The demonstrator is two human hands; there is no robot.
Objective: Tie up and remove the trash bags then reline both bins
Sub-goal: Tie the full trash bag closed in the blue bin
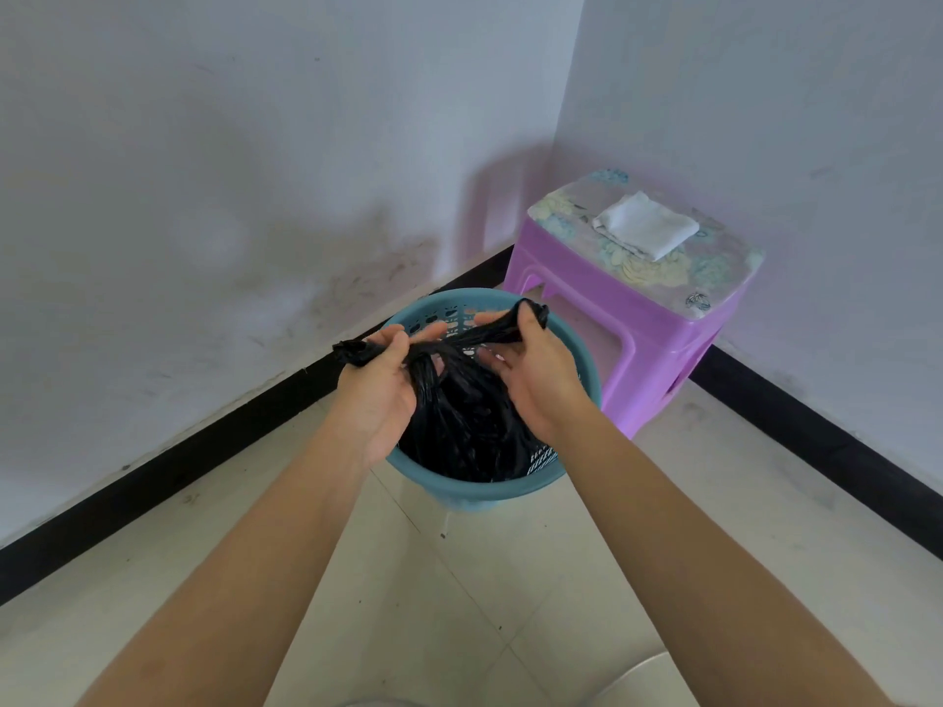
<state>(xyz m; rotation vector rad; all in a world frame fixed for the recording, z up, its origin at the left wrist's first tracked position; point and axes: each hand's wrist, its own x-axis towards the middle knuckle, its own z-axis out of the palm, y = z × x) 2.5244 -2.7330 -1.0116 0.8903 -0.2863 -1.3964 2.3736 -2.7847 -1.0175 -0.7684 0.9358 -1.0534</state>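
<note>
A round teal plastic bin [587, 369] with slotted walls stands on the tiled floor in the room's corner. Inside it sits a black trash bag [469, 426], its top gathered above the rim. My left hand [380, 387] grips one twisted end of the bag, which sticks out to the left of the fist. My right hand [533, 372] grips the other end, which pokes up past the thumb. The two strands cross between my hands over the bin's mouth.
A purple plastic stool [638, 339] with a flowered top stands right behind the bin, against the corner. A folded white cloth [645, 224] lies on it. White walls with a black baseboard [229, 446] close in left and right. A pale rounded object [638, 676] shows at the bottom edge.
</note>
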